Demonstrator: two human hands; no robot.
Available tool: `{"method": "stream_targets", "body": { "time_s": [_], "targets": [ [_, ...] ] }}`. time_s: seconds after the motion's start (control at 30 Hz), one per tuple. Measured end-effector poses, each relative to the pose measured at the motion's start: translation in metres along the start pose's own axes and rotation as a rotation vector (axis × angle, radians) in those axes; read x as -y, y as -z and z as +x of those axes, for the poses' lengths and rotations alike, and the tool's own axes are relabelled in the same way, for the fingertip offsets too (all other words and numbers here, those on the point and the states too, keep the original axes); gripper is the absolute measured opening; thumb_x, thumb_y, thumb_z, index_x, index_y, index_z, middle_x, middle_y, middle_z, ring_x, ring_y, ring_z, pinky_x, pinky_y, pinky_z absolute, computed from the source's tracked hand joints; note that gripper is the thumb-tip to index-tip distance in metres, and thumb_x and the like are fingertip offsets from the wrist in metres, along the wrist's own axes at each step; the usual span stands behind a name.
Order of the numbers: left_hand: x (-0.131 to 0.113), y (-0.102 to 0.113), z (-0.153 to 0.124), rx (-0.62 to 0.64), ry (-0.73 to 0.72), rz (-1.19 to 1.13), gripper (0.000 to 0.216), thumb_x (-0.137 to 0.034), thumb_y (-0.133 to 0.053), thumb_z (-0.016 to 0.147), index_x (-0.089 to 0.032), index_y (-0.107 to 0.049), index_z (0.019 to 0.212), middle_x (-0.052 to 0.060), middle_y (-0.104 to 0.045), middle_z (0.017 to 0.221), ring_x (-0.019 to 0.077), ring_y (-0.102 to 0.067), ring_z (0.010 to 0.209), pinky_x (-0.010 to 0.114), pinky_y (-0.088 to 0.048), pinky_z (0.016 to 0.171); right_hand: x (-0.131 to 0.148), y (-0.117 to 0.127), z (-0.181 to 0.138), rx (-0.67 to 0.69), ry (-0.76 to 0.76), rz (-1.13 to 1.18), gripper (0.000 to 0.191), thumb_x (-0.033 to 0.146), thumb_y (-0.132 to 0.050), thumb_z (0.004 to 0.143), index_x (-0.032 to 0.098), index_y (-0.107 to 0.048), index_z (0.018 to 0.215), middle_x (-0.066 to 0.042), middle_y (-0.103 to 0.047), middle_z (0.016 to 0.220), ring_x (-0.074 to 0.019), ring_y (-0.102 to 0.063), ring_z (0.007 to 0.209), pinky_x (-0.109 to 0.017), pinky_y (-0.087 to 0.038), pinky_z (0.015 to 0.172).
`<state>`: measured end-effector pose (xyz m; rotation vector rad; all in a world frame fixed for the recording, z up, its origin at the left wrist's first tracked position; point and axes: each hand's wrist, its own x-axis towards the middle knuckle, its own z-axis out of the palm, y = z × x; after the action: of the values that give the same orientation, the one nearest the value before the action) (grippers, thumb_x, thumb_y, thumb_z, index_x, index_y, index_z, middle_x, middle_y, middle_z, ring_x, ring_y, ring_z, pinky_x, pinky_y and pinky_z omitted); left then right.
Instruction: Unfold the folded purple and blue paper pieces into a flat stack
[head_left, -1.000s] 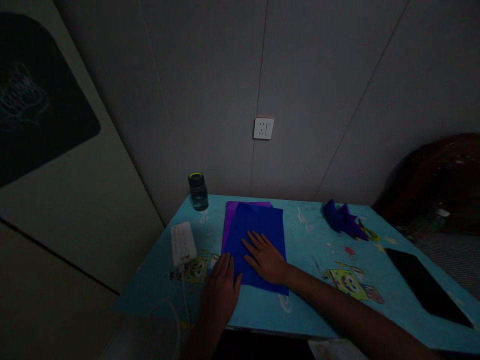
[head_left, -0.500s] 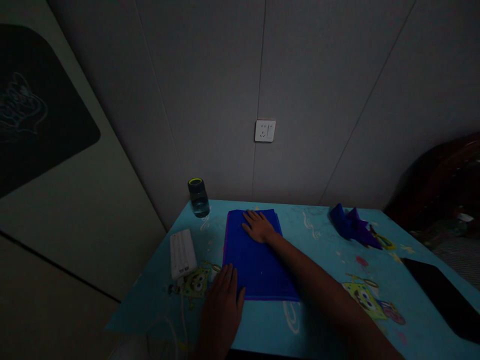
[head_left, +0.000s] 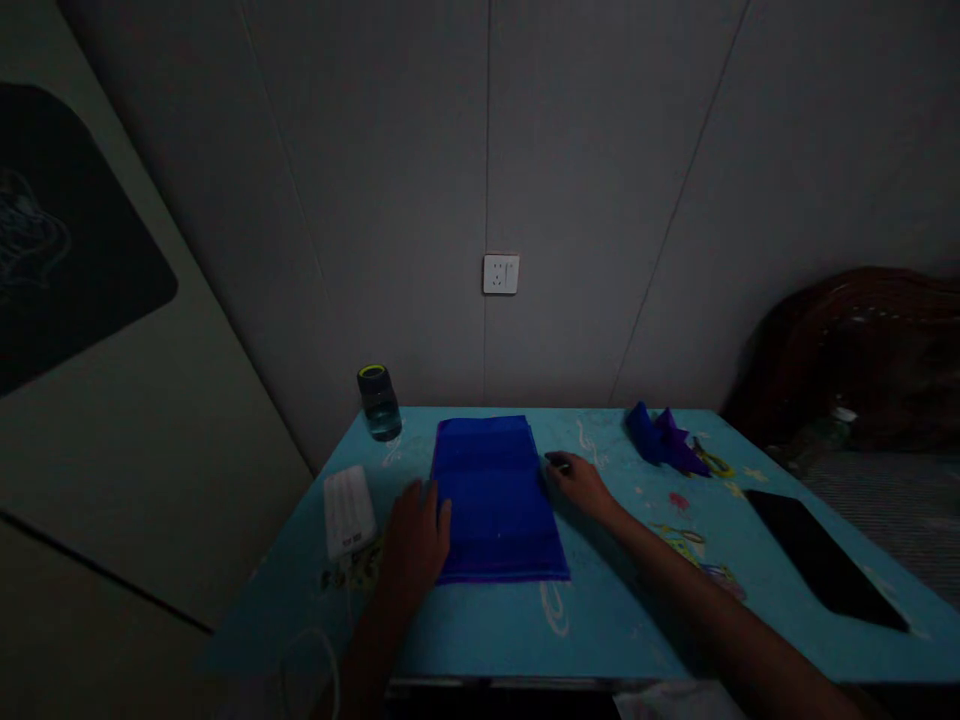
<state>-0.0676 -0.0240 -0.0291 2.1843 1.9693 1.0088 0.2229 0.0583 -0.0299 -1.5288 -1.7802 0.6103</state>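
A folded blue sheet [head_left: 495, 500], perhaps paper or thin cloth, lies flat on the table with a purple layer showing along its edges. My left hand [head_left: 416, 535] rests at the sheet's left edge, fingers stretched out and holding nothing. Beside the sheet's right edge is my right hand [head_left: 581, 485], its fingers curled in. Something dark shows at those fingertips, but the dim light hides what it is.
The light blue table [head_left: 600, 620] stands against a grey wall. A water bottle [head_left: 381, 405] and a white power strip [head_left: 349, 510] are at left. To the right lie a folded blue and purple piece [head_left: 664, 438], yellow-handled scissors [head_left: 716, 460] and a black flat slab [head_left: 821, 560].
My right hand has left the top of the blue sheet and moved right, its fingers now curled. My left hand shifted slightly up along the left edge. The camera view has moved.
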Motion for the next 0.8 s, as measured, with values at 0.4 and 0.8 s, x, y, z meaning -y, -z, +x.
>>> {"method": "stream_targets", "body": {
  "time_s": [0.4, 0.8],
  "targets": [
    [-0.005, -0.012, 0.019, 0.1, 0.255, -0.479, 0.042, -0.033, -0.052, 0.088, -0.014, -0.056, 0.126, 0.014, -0.069, 0.12, 0.0284, -0.065, 0.112, 0.048, -0.05, 0.098, 0.011, -0.012, -0.03, 0.082, -0.231, 0.741, 0.042, 0.044, -0.064, 0.083, 0.014, -0.066, 0.111, -0.015, -0.077, 0.098, -0.0289, -0.075, 0.086, -0.046, -0.059, 0.08],
    [-0.07, 0.043, 0.052, -0.062, 0.146, -0.798, 0.044, -0.04, -0.062, 0.085, -0.016, -0.06, 0.122, 0.01, -0.07, 0.12, 0.027, -0.065, 0.112, 0.043, -0.049, 0.101, 0.066, 0.03, -0.024, -0.202, 0.063, 0.789, 0.046, 0.05, -0.064, 0.084, 0.023, -0.056, 0.119, -0.008, -0.071, 0.116, -0.0252, -0.067, 0.105, -0.04, -0.051, 0.095]
  ]
}}
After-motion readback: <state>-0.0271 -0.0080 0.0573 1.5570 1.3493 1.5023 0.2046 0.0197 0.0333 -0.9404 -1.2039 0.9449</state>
